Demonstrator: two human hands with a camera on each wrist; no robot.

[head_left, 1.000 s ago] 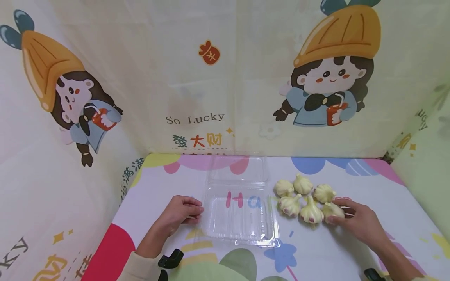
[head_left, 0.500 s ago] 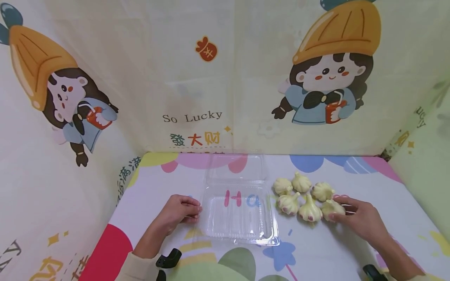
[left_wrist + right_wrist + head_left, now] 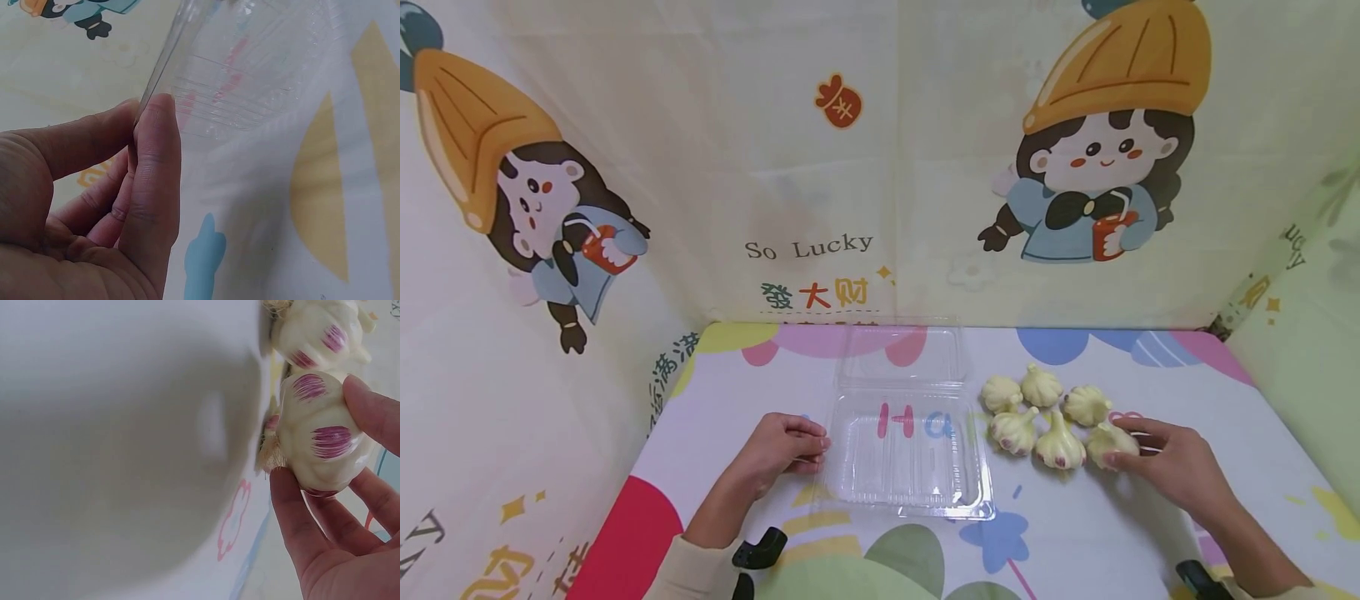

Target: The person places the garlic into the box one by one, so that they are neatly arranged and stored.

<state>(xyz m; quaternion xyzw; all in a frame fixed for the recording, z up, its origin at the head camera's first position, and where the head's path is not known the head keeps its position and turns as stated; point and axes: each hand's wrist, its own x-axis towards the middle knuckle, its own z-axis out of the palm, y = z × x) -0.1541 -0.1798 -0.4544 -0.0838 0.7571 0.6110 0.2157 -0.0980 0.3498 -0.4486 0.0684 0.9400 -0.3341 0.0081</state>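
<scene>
A clear plastic clamshell container lies opened on the table, its lid folded back toward the wall. My left hand pinches the container's left edge between thumb and fingers, as the left wrist view shows with the rim between them. My right hand grips the nearest-right garlic bulb, thumb on one side and fingers on the other. That bulb has purple streaks and a rooty base. Several more garlic bulbs sit close together just left of it.
A patterned white tablecloth covers the table. Printed cloth walls rise behind and at both sides. The garlic cluster stands right beside the container's right edge. Black straps show at the wrists.
The head view has shifted slightly, so the scene sits a little higher and further left. Both hands keep their places, the left at the container and the right at the garlic bulb.
</scene>
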